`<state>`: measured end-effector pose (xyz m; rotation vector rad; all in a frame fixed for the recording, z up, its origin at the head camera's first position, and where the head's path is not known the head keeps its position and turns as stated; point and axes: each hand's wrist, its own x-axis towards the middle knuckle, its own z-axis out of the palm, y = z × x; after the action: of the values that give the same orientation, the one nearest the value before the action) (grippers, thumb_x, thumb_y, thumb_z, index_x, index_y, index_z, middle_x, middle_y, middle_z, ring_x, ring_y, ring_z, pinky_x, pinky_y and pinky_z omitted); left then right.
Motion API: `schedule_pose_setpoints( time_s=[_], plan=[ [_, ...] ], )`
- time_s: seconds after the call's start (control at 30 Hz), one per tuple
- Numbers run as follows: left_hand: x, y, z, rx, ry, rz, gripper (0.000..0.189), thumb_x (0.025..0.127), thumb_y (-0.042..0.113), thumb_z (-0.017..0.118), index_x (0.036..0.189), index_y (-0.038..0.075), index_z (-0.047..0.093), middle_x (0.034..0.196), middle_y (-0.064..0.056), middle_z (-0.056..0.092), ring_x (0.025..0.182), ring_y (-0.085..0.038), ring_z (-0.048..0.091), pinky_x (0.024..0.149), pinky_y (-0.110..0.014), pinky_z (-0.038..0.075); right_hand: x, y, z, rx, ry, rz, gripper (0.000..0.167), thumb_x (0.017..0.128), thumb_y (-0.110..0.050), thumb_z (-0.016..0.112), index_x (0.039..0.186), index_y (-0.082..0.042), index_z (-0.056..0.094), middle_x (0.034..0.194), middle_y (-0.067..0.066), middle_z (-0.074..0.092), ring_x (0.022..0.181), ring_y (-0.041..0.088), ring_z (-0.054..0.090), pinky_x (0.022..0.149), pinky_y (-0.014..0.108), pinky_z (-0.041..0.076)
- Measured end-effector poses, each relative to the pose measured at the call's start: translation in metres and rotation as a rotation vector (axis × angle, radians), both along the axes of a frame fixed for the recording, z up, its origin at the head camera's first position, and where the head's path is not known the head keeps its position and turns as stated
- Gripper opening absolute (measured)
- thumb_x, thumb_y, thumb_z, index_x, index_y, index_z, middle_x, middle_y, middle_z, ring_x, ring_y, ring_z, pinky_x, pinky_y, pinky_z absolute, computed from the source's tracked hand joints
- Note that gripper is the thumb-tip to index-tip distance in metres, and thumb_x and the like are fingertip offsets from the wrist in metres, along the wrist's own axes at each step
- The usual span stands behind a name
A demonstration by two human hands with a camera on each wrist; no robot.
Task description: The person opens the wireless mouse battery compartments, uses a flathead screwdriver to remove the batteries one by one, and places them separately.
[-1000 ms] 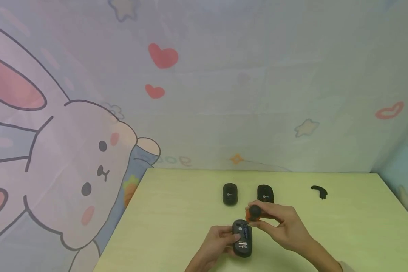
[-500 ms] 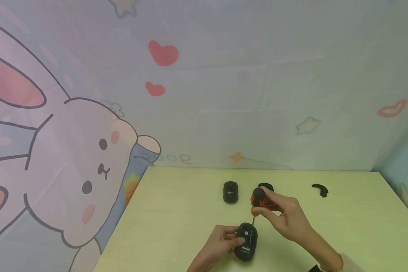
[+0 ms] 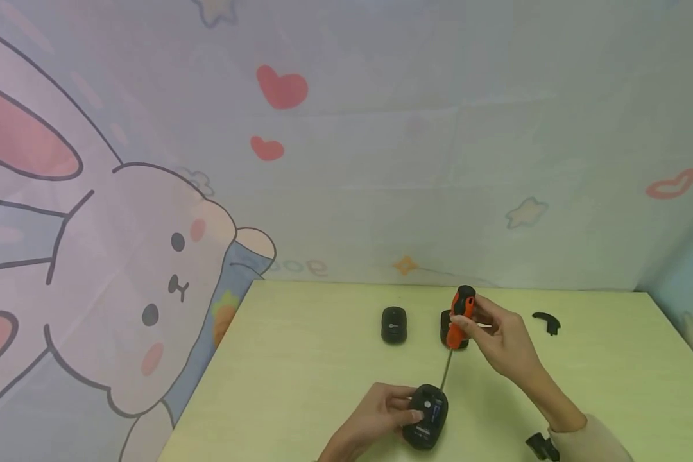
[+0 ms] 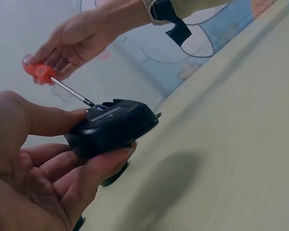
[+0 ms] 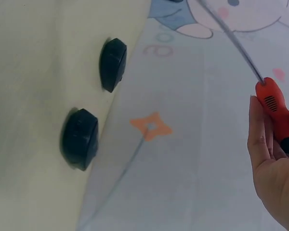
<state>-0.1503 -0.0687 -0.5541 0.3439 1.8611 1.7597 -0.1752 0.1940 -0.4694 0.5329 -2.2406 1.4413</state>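
In the head view, we are holding an upturned mouse (image 3: 430, 423) in the left hand (image 3: 381, 410), thumb pressing its underside, while the right hand (image 3: 509, 341) is gripping a screwdriver (image 3: 457, 335); two spare mice (image 3: 394, 325) and a curved black piece (image 3: 550, 323) are lying on the desk (image 3: 300, 366). In the left wrist view, we are holding the mouse above the desk, the shaft slanting to its underside; whether the tip is seated, we cannot tell. In the right wrist view, our fingers are curling round the handle. We are probably lining up the driver; the next move seemingly calls for a steady mouse and straighter shaft.
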Motion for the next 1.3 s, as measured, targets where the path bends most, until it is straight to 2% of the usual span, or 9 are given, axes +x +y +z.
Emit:
schedule_pose_setpoints(
  time_s=[0.17, 0.3, 0.43, 0.63, 1.0, 1.1, 1.2, 1.3],
  plan=[
    [0.002, -0.003, 0.001, 0.046, 0.044, -0.084, 0.042, 0.095, 0.003, 0.072, 0.137, 0.001, 0.068, 0.121, -0.018, 0.078, 0.100, -0.020, 0.078, 0.064, -0.021, 0.063, -0.013, 0.011, -0.010, -0.065, -0.169, 0.023, 0.039, 0.104, -0.012, 0.066, 0.139, 0.004, 0.062, 0.114, 0.029, 0.076, 0.081, 0.004, 0.078, 0.075, 0.021, 0.065],
    [0.004, -0.002, 0.003, 0.038, 0.066, -0.102, 0.042, 0.095, 0.004, 0.073, 0.137, 0.002, 0.068, 0.122, -0.019, 0.077, 0.104, -0.021, 0.077, 0.065, -0.020, 0.062, -0.020, 0.016, -0.021, -0.143, -0.293, 0.027, 0.046, 0.105, -0.019, 0.066, 0.141, 0.008, 0.059, 0.116, 0.030, 0.075, 0.080, 0.009, 0.079, 0.074, 0.031, 0.068],
    [0.006, -0.001, 0.001, 0.023, 0.074, -0.118, 0.043, 0.095, 0.004, 0.073, 0.137, 0.002, 0.067, 0.122, -0.018, 0.077, 0.103, -0.018, 0.077, 0.068, -0.020, 0.063, -0.022, 0.016, -0.028, -0.184, -0.405, 0.039, 0.053, 0.105, -0.026, 0.066, 0.143, 0.010, 0.056, 0.120, 0.032, 0.074, 0.083, 0.010, 0.079, 0.076, 0.031, 0.068],
    [0.005, -0.001, 0.001, 0.070, 0.096, -0.159, 0.045, 0.095, 0.003, 0.072, 0.140, -0.001, 0.065, 0.123, -0.020, 0.076, 0.099, -0.015, 0.078, 0.067, -0.019, 0.063, -0.026, 0.012, -0.033, -0.211, -0.478, 0.028, 0.058, 0.104, -0.030, 0.067, 0.143, 0.011, 0.055, 0.126, 0.035, 0.070, 0.083, 0.010, 0.079, 0.077, 0.028, 0.067],
    [0.009, 0.002, 0.004, 0.090, 0.065, -0.136, 0.043, 0.095, 0.001, 0.072, 0.138, 0.000, 0.067, 0.124, -0.025, 0.075, 0.103, -0.023, 0.077, 0.066, -0.018, 0.062, -0.030, 0.011, -0.041, -0.265, -0.562, 0.025, 0.061, 0.104, -0.029, 0.068, 0.144, 0.015, 0.052, 0.130, 0.035, 0.068, 0.084, 0.007, 0.077, 0.077, 0.027, 0.067],
    [0.007, 0.001, 0.004, 0.089, 0.067, -0.148, 0.044, 0.095, 0.001, 0.072, 0.139, 0.000, 0.066, 0.124, -0.024, 0.075, 0.103, -0.021, 0.077, 0.067, -0.018, 0.063, -0.030, 0.012, -0.044, -0.313, -0.606, 0.037, 0.065, 0.104, -0.031, 0.068, 0.146, 0.015, 0.049, 0.128, 0.026, 0.073, 0.088, 0.007, 0.077, 0.079, 0.027, 0.067],
    [0.006, 0.000, 0.004, 0.082, 0.063, -0.163, 0.045, 0.096, 0.004, 0.071, 0.141, 0.001, 0.064, 0.126, -0.022, 0.075, 0.103, -0.017, 0.077, 0.069, -0.020, 0.064, -0.029, 0.018, -0.043, -0.436, -0.640, 0.083, 0.067, 0.105, -0.029, 0.066, 0.151, 0.015, 0.043, 0.119, 0.009, 0.079, 0.092, 0.007, 0.076, 0.082, 0.027, 0.067],
    [0.004, -0.002, 0.004, 0.079, 0.069, -0.153, 0.045, 0.097, 0.007, 0.071, 0.141, 0.002, 0.064, 0.126, -0.020, 0.075, 0.102, -0.016, 0.078, 0.070, -0.021, 0.064, -0.029, 0.029, -0.038, -0.613, -0.628, 0.163, 0.048, 0.107, -0.023, 0.062, 0.146, 0.005, 0.054, 0.110, -0.005, 0.080, 0.095, 0.011, 0.078, 0.083, 0.029, 0.067]
  ],
)
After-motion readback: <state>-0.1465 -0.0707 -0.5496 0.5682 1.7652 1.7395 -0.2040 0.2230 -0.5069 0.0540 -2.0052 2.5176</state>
